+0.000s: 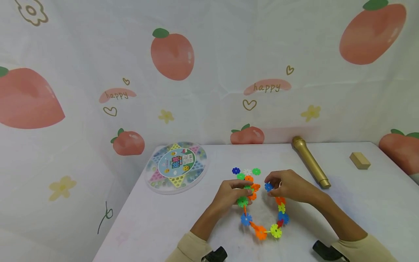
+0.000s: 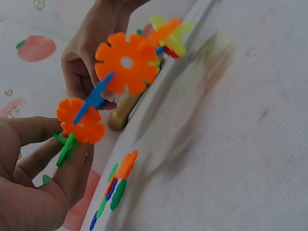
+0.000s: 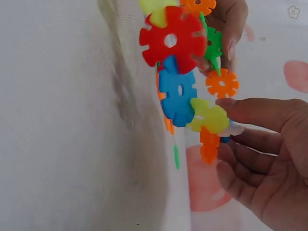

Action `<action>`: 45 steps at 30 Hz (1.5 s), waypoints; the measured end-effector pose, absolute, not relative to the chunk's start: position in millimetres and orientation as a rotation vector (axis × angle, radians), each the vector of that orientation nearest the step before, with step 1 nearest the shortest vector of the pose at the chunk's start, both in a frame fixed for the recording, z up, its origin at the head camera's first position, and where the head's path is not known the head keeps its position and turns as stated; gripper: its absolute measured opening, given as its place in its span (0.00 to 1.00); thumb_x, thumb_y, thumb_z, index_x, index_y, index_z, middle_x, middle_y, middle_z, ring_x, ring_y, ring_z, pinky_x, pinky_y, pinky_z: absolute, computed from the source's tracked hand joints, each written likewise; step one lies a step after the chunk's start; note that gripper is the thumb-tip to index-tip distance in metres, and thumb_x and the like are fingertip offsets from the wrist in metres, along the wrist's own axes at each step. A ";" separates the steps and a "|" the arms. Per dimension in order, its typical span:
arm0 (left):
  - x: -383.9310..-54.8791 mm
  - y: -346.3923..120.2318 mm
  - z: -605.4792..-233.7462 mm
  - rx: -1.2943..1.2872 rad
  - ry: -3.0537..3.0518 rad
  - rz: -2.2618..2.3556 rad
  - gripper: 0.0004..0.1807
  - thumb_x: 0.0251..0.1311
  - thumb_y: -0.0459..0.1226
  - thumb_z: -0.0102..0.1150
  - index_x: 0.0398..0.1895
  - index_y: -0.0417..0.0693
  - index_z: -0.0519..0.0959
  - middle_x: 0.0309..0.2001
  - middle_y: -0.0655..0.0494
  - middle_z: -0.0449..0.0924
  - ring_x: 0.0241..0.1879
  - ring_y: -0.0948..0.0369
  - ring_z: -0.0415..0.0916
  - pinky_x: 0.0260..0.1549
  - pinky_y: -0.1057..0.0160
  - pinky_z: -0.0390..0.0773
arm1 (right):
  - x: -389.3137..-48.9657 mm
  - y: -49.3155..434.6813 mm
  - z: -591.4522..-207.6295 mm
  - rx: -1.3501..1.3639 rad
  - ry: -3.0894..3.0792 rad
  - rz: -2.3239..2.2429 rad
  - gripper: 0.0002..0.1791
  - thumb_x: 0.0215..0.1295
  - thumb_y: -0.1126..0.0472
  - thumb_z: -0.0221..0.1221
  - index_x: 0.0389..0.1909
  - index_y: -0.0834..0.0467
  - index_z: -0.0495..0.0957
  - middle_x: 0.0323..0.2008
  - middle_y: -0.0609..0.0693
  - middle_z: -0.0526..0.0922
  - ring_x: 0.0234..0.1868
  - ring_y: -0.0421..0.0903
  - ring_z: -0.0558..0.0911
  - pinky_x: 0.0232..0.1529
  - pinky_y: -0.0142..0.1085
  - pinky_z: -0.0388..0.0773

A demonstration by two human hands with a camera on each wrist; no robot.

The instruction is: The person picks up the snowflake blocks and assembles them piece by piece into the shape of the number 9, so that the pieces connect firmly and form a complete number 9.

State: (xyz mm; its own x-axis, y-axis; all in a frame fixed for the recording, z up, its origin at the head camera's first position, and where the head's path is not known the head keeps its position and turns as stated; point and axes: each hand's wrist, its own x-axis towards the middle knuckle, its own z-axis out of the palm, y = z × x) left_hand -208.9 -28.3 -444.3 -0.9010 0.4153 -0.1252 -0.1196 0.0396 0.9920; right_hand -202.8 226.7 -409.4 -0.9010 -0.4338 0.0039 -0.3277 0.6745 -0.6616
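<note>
Chain of multicoloured, notched, flower-shaped plastic discs, curved over white tabletop. Left hand pinches its green-and-orange side; right hand pinches blue plastic disc across gap. Likely best: light grip, notches squarely aligned.

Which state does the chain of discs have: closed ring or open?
Open. In the head view, the chain curves from the left grip round to the right grip, with a visible gap between them.
</note>
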 end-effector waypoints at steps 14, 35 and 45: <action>-207.1 -25.2 -441.1 0.264 1.840 2.013 0.12 0.67 0.34 0.68 0.51 0.40 0.89 0.48 0.46 0.89 0.37 0.48 0.92 0.38 0.58 0.90 | -199.6 223.3 -405.4 -0.680 2.814 -1.081 0.18 0.62 0.57 0.75 0.51 0.60 0.88 0.31 0.40 0.81 0.33 0.39 0.77 0.33 0.30 0.79; -206.6 -25.3 -443.3 0.285 1.885 2.033 0.13 0.70 0.39 0.69 0.49 0.37 0.89 0.44 0.50 0.89 0.45 0.42 0.90 0.38 0.59 0.89 | -197.9 222.2 -404.3 -0.721 2.825 -1.100 0.20 0.63 0.56 0.75 0.52 0.62 0.89 0.30 0.40 0.79 0.31 0.37 0.75 0.29 0.29 0.76; -205.7 -25.1 -442.7 0.269 1.848 2.064 0.13 0.69 0.38 0.70 0.48 0.36 0.89 0.44 0.49 0.89 0.47 0.44 0.89 0.36 0.60 0.89 | -198.0 222.4 -406.1 -0.742 2.815 -1.110 0.20 0.63 0.57 0.75 0.52 0.62 0.89 0.31 0.40 0.80 0.30 0.37 0.76 0.29 0.30 0.76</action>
